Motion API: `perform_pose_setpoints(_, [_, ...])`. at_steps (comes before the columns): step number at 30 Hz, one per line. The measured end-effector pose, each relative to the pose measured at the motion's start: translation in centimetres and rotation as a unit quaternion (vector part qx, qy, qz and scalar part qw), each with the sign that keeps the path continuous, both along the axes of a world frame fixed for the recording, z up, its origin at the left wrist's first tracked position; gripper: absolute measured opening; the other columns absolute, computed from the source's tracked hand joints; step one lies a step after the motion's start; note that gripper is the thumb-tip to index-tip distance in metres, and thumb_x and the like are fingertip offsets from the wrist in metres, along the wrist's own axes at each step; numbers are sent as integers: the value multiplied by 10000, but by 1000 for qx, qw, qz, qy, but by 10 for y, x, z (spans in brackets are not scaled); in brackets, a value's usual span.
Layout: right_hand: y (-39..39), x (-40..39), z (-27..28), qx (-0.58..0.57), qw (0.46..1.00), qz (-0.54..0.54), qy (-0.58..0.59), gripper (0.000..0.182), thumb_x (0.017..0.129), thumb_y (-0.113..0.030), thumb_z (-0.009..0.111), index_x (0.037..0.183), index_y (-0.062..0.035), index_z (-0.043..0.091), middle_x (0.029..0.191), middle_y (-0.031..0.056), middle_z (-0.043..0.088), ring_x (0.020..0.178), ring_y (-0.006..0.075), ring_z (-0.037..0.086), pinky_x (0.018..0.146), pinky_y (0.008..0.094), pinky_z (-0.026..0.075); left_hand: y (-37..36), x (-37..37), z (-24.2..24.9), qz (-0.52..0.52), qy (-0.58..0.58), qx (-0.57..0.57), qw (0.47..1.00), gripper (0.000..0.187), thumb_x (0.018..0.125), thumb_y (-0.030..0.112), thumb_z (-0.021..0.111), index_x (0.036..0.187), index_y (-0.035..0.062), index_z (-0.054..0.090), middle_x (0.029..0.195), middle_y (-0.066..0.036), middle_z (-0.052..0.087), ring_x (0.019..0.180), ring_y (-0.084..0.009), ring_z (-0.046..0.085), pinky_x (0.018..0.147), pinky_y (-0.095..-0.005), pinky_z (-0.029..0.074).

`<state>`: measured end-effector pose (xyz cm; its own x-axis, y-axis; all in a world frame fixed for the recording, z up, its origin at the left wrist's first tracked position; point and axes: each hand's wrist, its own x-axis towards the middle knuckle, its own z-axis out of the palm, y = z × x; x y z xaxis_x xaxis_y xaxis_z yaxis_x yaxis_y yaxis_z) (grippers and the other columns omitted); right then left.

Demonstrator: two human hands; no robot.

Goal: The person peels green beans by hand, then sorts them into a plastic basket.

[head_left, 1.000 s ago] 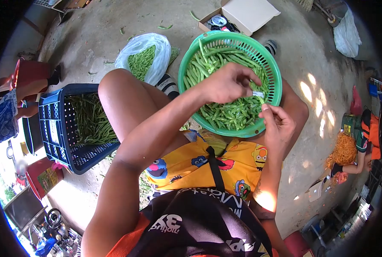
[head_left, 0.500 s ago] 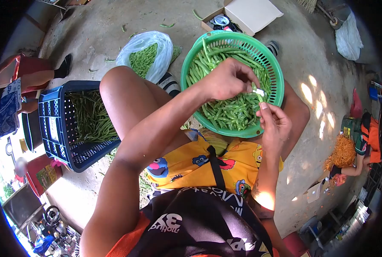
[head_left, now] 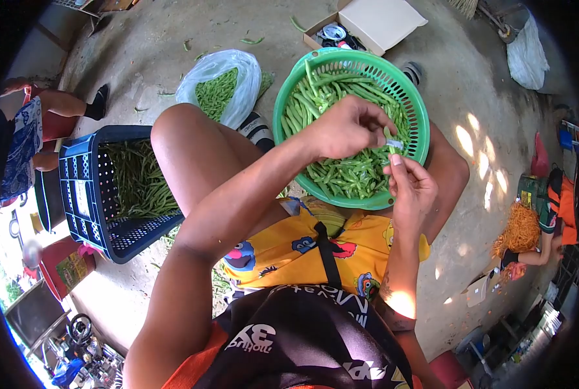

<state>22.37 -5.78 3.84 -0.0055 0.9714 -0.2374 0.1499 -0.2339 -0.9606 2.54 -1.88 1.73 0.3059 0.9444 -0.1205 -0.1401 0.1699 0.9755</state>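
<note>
Pinched between thumb and fingers of the right hand [head_left: 411,187], above the green basket [head_left: 423,117]: one bean [head_left: 392,150], slim and light green. Alongside at the pinch point: a small whitish piece [head_left: 397,144], too small to identify. Curled near the bean's upper end: fingers of the left hand [head_left: 342,133]; cannot tell whether grasping. Left forearm angled across the body, back of hand upward; right forearm raised, wrist just past the rim. Below the grip: cut pieces [head_left: 354,176]. Left of it: longer beans [head_left: 296,109], then crate [head_left: 82,172] well apart.
</note>
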Motion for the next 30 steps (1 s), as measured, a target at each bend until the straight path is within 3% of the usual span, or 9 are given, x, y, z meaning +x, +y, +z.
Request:
perform_pose_setpoints(12, [-1, 3, -6, 18, 1000, 24, 6, 166, 962, -122, 726, 1026, 30, 745, 807, 40, 719, 609, 18, 469, 545, 191, 353, 4, -12, -1, 40, 19, -27, 999, 197, 834, -8, 708, 1025, -14, 756, 898, -42, 733, 829, -95, 654, 770, -259, 525])
perform_pose_setpoints(17, [-2, -1, -10, 13, 999, 22, 27, 155, 964, -107, 722, 1030, 31, 743, 814, 41, 719, 604, 10, 455, 539, 189, 338, 0, -2, 4, -15, 28, -21, 999, 220, 824, 1, 727, 1039, -31, 756, 875, -38, 728, 835, -103, 645, 774, -256, 517])
perform_pose_setpoints(20, [-4, 1, -9, 21, 999, 23, 21, 146, 965, -89, 715, 1033, 36, 744, 822, 49, 722, 626, 24, 493, 565, 195, 390, 4, -11, -2, 16, 13, -36, 999, 170, 839, 14, 724, 1002, -17, 764, 904, -42, 744, 822, -97, 651, 776, -276, 534])
perform_pose_setpoints(23, [2, 4, -14, 56, 997, 39, -29, 149, 963, -76, 714, 1039, 49, 743, 829, 44, 726, 674, 49, 556, 618, 218, 459, 5, -24, 2, 47, 84, 7, 995, 199, 799, -24, 692, 985, -7, 762, 905, -97, 758, 825, -176, 705, 776, -331, 564])
perform_pose_setpoints(24, [6, 2, -13, 87, 993, 47, -62, 154, 950, -71, 725, 1046, 48, 742, 829, 43, 729, 699, 63, 585, 647, 229, 480, 0, -25, 2, 68, 262, 126, 954, 206, 770, -33, 672, 956, -5, 754, 895, -123, 748, 828, -240, 715, 777, -367, 573])
perform_pose_setpoints(25, [10, 1, -11, 117, 987, 56, -95, 163, 937, -66, 736, 1053, 48, 742, 830, 43, 733, 724, 78, 615, 676, 241, 502, -4, -24, 1, 86, 427, 239, 868, 213, 741, -42, 652, 928, -3, 746, 884, -149, 738, 831, -303, 726, 778, -403, 581])
perform_pose_setpoints(26, [16, 0, -8, 118, 987, 56, -96, 163, 937, -66, 736, 1053, 48, 742, 830, 43, 733, 724, 78, 615, 676, 241, 502, -7, -22, 0, 86, 427, 239, 868, 213, 741, -42, 652, 928, -3, 746, 884, -149, 738, 831, -303, 726, 778, -403, 581])
perform_pose_setpoints(28, [30, -4, 0, 156, 961, 82, -214, 192, 897, -60, 765, 1065, 29, 743, 814, 55, 739, 729, 91, 634, 683, 257, 509, -14, -18, -4, 38, 566, 280, 774, 201, 711, -23, 623, 878, 19, 725, 869, -173, 700, 853, -380, 705, 779, -458, 575])
perform_pose_setpoints(30, [49, -7, -7, 171, 959, 89, -210, 204, 873, -49, 761, 1074, -17, 753, 855, 94, 741, 718, 155, 660, 695, 287, 524, -14, -19, -4, 31, 578, 281, 765, 175, 726, -5, 624, 869, 30, 720, 862, -156, 693, 851, -362, 708, 774, -453, 574])
